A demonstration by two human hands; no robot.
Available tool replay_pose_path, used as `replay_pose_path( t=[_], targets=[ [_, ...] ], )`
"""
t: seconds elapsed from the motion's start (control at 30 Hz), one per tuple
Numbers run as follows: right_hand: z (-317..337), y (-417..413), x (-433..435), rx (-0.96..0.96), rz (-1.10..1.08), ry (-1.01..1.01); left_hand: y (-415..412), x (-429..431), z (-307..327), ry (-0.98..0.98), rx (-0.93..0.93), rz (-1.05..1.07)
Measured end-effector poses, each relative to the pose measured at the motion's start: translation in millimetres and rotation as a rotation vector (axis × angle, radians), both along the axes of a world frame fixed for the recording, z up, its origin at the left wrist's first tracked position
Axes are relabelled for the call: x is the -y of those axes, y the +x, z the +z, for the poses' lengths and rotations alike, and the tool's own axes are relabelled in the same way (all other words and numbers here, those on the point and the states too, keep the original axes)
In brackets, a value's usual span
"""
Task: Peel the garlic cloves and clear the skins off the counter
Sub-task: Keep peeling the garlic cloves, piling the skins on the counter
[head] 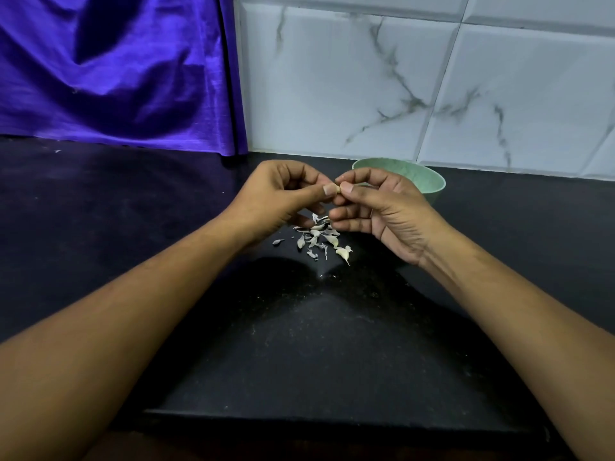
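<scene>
Black surface (316,344) carries loose garlic skins (317,239), directly beneath both hands. Left hand (283,197) and right hand (382,211) pinch one garlic clove (338,189) between thumbs and fingertips, raised above the skins. Green bowl (429,184) sits behind the right hand.

The black speckled counter (133,227) carries a loose heap of pale garlic skins (316,239) near its middle, one stray flake (278,242) just left of the heap, a pale green bowl (429,184) behind it to the right, and a purple cloth (116,78) hanging down to its back left edge
</scene>
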State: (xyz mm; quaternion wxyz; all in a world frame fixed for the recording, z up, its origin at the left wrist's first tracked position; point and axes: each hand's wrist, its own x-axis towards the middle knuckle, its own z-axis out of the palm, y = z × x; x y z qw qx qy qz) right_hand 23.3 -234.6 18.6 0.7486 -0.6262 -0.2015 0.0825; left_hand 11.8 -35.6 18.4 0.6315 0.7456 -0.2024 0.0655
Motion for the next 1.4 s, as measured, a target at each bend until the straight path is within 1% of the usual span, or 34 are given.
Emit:
replay_pose_path(
  t=[0.27, 0.63, 1.1, 1.23, 1.4],
  targets=[
    [-3.4, 0.9, -1.2, 0.178, -0.09, -0.088, -1.3, 1.6, -0.3, -0.079, -0.09, 0.008],
    [-1.8, -0.7, 0.5, 0.092, -0.044, -0.049, -5.1, 2.7, 3.4, -0.018, -0.036, -0.006],
    [-1.1, 0.2, 2.3, 0.113, -0.075, -0.106, 2.0, -0.7, -1.7, 0.103, 0.023, 0.07],
    [-1.2, -0.6, 1.6, 0.153, -0.087, -0.152, 1.8, 0.6, -2.9, 0.108, 0.061, 0.091],
    [-1.4, -3.8, -1.0, 0.198, -0.08, -0.196, 1.6, 0.3, -1.3, 0.066, 0.04, 0.089]
  ],
)
